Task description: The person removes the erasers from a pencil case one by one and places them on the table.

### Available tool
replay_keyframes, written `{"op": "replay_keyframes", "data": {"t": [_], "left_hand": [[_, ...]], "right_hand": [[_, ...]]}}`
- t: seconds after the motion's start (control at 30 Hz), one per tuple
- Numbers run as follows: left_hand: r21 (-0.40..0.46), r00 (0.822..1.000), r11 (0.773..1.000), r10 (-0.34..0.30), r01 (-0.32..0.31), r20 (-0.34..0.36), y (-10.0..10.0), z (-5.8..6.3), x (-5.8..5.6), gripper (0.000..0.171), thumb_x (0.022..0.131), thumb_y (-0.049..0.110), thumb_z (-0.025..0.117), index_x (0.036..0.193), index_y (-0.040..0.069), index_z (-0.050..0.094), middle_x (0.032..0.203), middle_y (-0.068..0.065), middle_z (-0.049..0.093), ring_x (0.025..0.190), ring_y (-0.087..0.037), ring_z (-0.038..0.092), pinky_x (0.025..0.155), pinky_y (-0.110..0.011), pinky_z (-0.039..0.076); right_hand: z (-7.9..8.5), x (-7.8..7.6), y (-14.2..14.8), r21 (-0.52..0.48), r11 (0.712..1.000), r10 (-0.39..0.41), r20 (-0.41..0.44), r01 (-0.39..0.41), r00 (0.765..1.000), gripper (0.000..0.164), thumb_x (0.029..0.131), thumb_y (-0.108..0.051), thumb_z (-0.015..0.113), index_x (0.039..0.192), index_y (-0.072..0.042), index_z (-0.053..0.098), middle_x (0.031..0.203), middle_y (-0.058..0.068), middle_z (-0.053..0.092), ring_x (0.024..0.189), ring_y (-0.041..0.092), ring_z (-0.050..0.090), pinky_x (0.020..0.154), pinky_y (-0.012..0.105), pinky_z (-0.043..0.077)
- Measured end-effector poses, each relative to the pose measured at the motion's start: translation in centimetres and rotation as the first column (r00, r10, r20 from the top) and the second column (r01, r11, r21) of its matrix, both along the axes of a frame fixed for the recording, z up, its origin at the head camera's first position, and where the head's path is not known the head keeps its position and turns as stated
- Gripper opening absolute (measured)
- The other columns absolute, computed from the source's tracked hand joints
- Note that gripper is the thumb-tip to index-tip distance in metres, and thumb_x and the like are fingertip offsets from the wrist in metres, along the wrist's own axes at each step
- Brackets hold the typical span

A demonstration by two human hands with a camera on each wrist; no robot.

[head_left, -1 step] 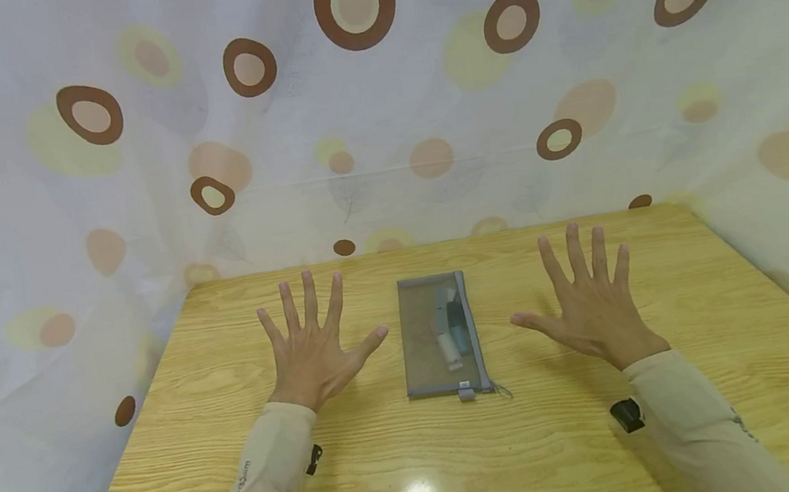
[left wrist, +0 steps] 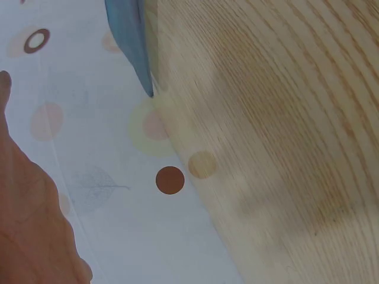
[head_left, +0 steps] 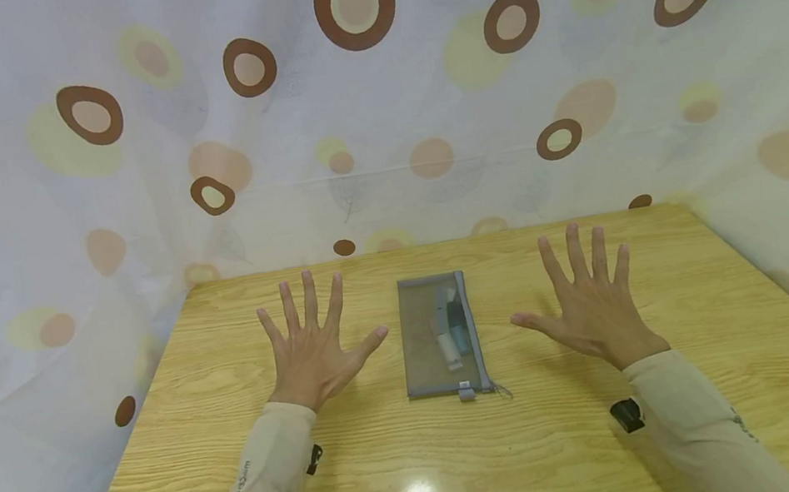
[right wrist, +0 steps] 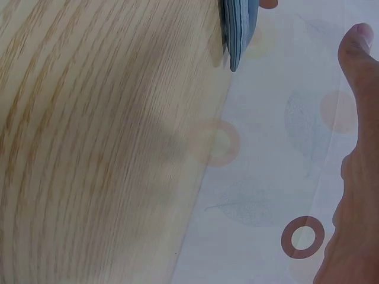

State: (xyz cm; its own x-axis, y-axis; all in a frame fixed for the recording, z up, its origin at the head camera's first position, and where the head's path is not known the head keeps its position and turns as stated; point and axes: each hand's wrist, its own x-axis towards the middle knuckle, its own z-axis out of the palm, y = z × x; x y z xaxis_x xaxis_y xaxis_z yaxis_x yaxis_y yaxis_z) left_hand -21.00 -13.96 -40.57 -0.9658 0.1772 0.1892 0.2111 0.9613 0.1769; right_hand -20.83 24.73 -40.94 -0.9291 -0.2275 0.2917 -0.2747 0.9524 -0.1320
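Observation:
A flat grey see-through zip pouch [head_left: 420, 343] lies in the middle of the wooden table, its zip along the right side. Through its mesh show a pale whitish item [head_left: 449, 351] and some blue-grey and dark ones, too blurred to name. Left of the pouch is my left hand [head_left: 313, 356], palm down with fingers spread, holding nothing. On the other side my right hand [head_left: 595, 312] is spread the same way, also holding nothing. Both thumbs point toward the pouch without touching it. The wrist views each catch the pouch's edge [left wrist: 131, 44] at the top.
A white cloth [head_left: 377, 122] with brown, peach and yellow circles hangs behind the table and along both sides. Bare wood [head_left: 516, 464] surrounds the pouch. A small black clip [head_left: 626, 415] sits at the right wrist, another [head_left: 314, 459] at the left.

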Motion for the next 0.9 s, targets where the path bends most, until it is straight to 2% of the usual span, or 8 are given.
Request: {"op": "replay_keyframes", "data": {"t": [0.2, 0.5, 0.73, 0.9], "left_hand": [[-0.001, 1.0, 1.0, -0.006, 0.006, 0.006, 0.02, 0.0, 0.02, 0.099, 0.087, 0.088, 0.029, 0.16, 0.036, -0.013, 0.165, -0.007, -0.025, 0.147, -0.037, -0.029, 0.11, -0.069, -0.023], [0.01, 1.0, 1.0, -0.021, 0.021, -0.01, 0.06, 0.19, -0.05, 0.099, 0.088, 0.087, 0.03, 0.162, 0.034, -0.009, 0.164, -0.006, -0.026, 0.148, -0.037, -0.027, 0.11, -0.069, -0.022], [0.01, 1.0, 0.999, -0.03, 0.03, 0.002, 0.19, 0.31, -0.07, 0.099, 0.088, 0.087, 0.029, 0.16, 0.034, -0.015, 0.164, -0.005, -0.029, 0.148, -0.035, -0.029, 0.111, -0.069, -0.02], [0.017, 0.999, 0.999, -0.047, 0.047, 0.023, 0.39, 0.44, -0.07, 0.098, 0.089, 0.086, 0.029, 0.161, 0.033, -0.012, 0.164, -0.006, -0.026, 0.147, -0.034, -0.03, 0.111, -0.068, -0.021]], "right_hand": [[0.15, 0.07, 0.05, 0.0, 1.0, -0.003, 0.0, 0.003, 1.0, 0.111, 0.087, -0.077, 0.054, 0.164, -0.012, 0.008, 0.165, 0.028, -0.009, 0.147, 0.048, -0.022, 0.11, 0.075, -0.015], [0.66, 0.1, 0.19, 0.012, 1.0, -0.008, 0.016, 0.008, 1.0, 0.112, 0.087, -0.078, 0.053, 0.164, -0.011, 0.007, 0.165, 0.027, -0.012, 0.148, 0.049, -0.021, 0.11, 0.076, -0.012], [0.74, 0.06, -0.02, -0.014, 1.0, 0.024, 0.043, -0.024, 0.999, 0.111, 0.089, -0.076, 0.054, 0.164, -0.01, 0.005, 0.165, 0.025, -0.015, 0.148, 0.051, -0.019, 0.111, 0.077, -0.009], [0.94, 0.08, -0.22, -0.027, 0.999, 0.04, 0.071, -0.038, 0.997, 0.111, 0.09, -0.074, 0.055, 0.164, -0.01, 0.003, 0.165, 0.029, -0.008, 0.148, 0.053, -0.014, 0.111, 0.078, -0.006]]}}
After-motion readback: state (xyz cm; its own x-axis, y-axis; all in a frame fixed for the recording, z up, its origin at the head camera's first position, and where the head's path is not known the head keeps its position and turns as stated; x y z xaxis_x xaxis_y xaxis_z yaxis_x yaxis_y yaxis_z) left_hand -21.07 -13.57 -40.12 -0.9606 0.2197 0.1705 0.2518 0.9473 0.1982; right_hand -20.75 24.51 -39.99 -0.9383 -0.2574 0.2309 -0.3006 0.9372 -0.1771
